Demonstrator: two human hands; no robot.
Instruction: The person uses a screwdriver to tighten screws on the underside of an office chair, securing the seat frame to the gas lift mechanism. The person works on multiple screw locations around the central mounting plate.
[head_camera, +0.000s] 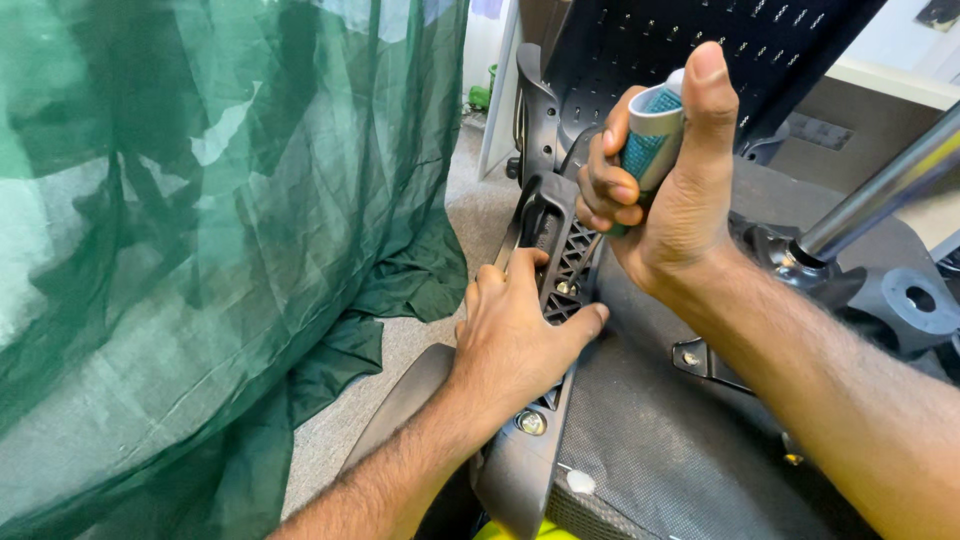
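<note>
The right hand (665, 190) wraps tight around a screwdriver handle (650, 135), teal textured grip with grey cap, held upright over the black ribbed plastic bracket (560, 270) of an upturned chair's seat base (650, 440). The left hand (515, 335) presses spread fingers on that bracket. Green sheer cloth (200, 250) hangs left.

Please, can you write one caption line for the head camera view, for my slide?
Right hand grips a teal-handled tool upright over a chair's ribbed bracket, steadied by the left hand.
</note>
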